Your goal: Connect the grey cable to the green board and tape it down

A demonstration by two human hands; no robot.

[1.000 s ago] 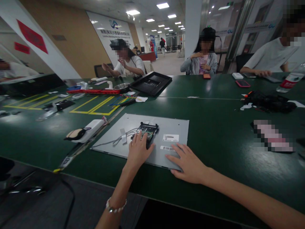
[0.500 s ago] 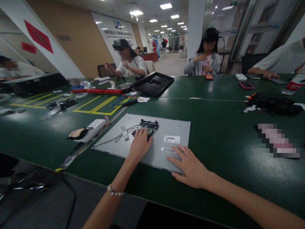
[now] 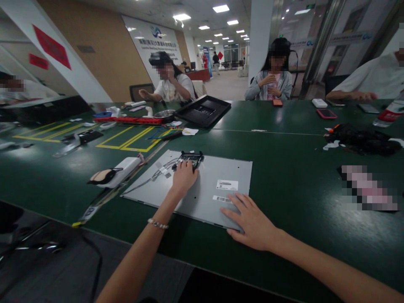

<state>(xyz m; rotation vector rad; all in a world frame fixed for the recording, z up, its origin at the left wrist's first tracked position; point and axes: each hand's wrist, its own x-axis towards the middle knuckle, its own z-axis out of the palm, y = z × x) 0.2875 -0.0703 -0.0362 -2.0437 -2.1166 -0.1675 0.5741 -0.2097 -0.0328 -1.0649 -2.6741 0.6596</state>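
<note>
A flat grey metal panel with two white labels lies on the green table. On its far part sits a small circuit board in a black frame, with thin cables taped to the panel on its left. My left hand grips this board from above, fingers over it and thumb at its right side; they hide much of it. My right hand rests flat with fingers spread across the panel's near right corner, by the barcode label.
Left of the panel lie a white power strip and a round beige-and-black item. A black frame-like housing stands behind. To the right are a black bundle and a bottle. People sit across the table.
My left hand has slid the circuit board away from me and slightly left over the panel, uncovering a hole in the metal. My right hand has stayed in place.
</note>
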